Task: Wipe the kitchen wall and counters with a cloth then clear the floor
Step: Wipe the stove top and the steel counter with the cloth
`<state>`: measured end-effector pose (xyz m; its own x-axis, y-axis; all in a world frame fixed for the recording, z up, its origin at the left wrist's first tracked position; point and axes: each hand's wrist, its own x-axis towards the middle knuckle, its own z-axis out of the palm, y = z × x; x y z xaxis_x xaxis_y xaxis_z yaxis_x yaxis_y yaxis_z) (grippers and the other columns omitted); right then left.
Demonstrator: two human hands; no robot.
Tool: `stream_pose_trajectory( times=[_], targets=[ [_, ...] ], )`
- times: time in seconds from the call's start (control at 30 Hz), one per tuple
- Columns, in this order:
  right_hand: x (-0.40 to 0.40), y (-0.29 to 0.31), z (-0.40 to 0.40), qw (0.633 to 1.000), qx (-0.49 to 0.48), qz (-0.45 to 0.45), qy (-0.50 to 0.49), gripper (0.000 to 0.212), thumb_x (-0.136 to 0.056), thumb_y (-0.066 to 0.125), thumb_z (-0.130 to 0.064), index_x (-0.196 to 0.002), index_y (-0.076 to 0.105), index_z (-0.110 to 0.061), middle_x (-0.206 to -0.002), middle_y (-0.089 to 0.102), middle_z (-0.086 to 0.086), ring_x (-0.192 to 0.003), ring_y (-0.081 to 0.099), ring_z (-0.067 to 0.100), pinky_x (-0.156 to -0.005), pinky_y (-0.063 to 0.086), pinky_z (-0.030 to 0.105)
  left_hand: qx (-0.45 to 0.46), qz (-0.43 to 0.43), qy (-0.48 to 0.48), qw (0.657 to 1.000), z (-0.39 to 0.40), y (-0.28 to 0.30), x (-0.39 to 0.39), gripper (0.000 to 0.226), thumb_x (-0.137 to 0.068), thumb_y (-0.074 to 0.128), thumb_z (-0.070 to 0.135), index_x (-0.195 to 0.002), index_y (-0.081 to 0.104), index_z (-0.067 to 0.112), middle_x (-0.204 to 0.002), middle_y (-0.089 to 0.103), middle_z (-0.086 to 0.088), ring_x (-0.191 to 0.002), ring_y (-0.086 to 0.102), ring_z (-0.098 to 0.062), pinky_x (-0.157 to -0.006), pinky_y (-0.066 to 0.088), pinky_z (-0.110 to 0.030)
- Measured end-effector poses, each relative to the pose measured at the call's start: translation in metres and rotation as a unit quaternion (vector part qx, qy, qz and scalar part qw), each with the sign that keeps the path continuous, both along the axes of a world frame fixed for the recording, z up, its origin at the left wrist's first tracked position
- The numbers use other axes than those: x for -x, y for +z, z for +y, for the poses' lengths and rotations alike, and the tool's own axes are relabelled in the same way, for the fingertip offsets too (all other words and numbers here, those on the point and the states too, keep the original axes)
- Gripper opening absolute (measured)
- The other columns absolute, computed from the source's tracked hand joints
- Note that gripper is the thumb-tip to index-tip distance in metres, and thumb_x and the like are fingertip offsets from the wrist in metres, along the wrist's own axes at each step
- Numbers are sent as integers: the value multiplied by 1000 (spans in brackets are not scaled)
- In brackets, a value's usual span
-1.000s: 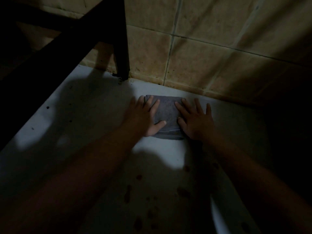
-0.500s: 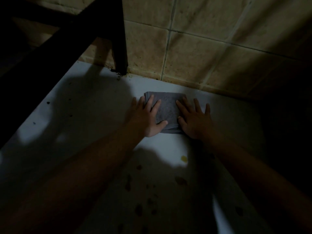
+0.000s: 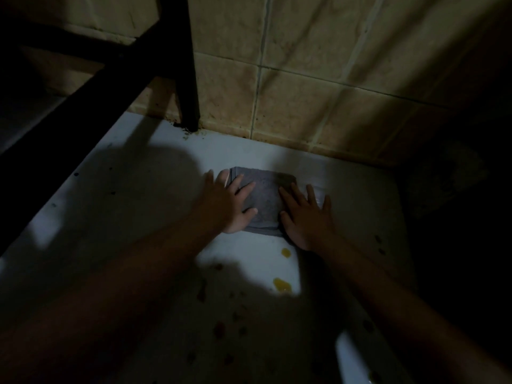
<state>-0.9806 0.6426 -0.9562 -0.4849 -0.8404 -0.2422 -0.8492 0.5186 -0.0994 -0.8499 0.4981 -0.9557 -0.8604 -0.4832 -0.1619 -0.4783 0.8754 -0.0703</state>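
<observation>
A folded grey cloth [image 3: 264, 202] lies flat on the white counter [image 3: 144, 184], a short way out from the tiled wall [image 3: 304, 79]. My left hand [image 3: 228, 203] presses on the cloth's left part with straight, spread fingers. My right hand [image 3: 306, 214] presses on its right part the same way. Yellow spots [image 3: 285, 253] and darker brown stains [image 3: 219, 328] mark the counter nearer to me than the cloth. Much of the scene is in deep shadow.
A black frame leg [image 3: 188, 79] stands on the counter by the wall at the back left, with a dark sloping bar [image 3: 83, 112] running down to the left. Grime lines the wall's foot. The right side drops into darkness past the counter's edge [image 3: 399, 217].
Both hands have slid the cloth away from me toward the wall. Yellow spots that were under or beside it now show on the counter behind it.
</observation>
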Motion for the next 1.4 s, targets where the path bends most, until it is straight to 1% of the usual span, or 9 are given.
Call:
stream_pose_trajectory(
  times=[0.13,0.27,0.47,0.67,0.87,0.97,1.07,1.17,1.4],
  targets=[
    [-1,5,-15,998,67,14,5,50,-99,30,-37,-146,23,-22,-158,8,9,-146,-2,29,-112,-1,59,32,37,-15,999,-17,-5,0,85,-84,28,73,-151,7,24,-159,7,-4,-145,4,-31,-112,-2,-54],
    [2,-5,-19,999,19,13,23,57,-99,23,-46,-150,1,-34,-160,-4,3,-146,-8,28,-111,-4,61,36,31,-34,998,-24,-15,-2,91,-78,20,80,-151,7,26,-159,7,-6,-144,8,-32,-111,1,-54],
    [3,-8,-11,1000,-1,20,24,59,-98,20,-50,-150,-4,-35,-159,-12,1,-146,-13,27,-111,-7,59,44,58,-50,996,-15,-25,-7,91,-75,25,75,-144,36,16,-148,35,-18,-131,38,-39,-102,24,-57],
    [-7,-5,7,1000,-7,15,17,61,-98,22,-50,-151,-3,-34,-159,-12,0,-146,-12,26,-111,-4,60,-24,48,-31,998,5,-21,-12,102,-64,7,79,-151,5,24,-159,1,-9,-144,4,-33,-110,2,-53],
    [-24,-3,32,1000,-19,-4,5,61,-98,20,-51,-150,-5,-32,-159,-14,-1,-145,-14,27,-112,-4,59,-37,35,-42,998,25,-18,-24,98,-69,10,80,-150,3,27,-159,-3,-6,-144,1,-32,-109,3,-53],
    [-32,-1,43,1000,-23,-10,-5,62,-98,20,-52,-150,-5,-32,-159,-14,-1,-145,-14,28,-112,-3,59,-43,5,-50,998,34,-16,-29,90,-78,20,78,-150,-4,29,-159,-8,-4,-145,-5,-30,-111,0,-53],
    [-47,-2,60,1000,-12,-15,-21,63,-97,23,-52,-151,-3,-32,-159,-13,-1,-146,-13,27,-112,-2,58,-68,20,-54,996,47,-18,-38,96,-68,11,80,-150,-3,31,-159,-8,-3,-145,-8,-29,-111,-1,-53],
    [-58,-4,79,999,-1,-12,-31,64,-96,24,-53,-151,-2,-32,-159,-10,-2,-146,-9,28,-112,1,58,-98,16,-57,993,61,-19,-45,96,-67,14,79,-149,-4,33,-158,-12,1,-145,-13,-26,-111,-2,-52],
    [-50,-4,87,999,-16,20,-30,72,-86,12,-58,-151,-3,-31,-159,-10,-4,-146,-6,28,-113,0,56,-89,-5,-60,994,68,-13,-39,87,-79,23,76,-148,-10,34,-158,-17,1,-144,-18,-24,-112,-7,-53]
  ],
)
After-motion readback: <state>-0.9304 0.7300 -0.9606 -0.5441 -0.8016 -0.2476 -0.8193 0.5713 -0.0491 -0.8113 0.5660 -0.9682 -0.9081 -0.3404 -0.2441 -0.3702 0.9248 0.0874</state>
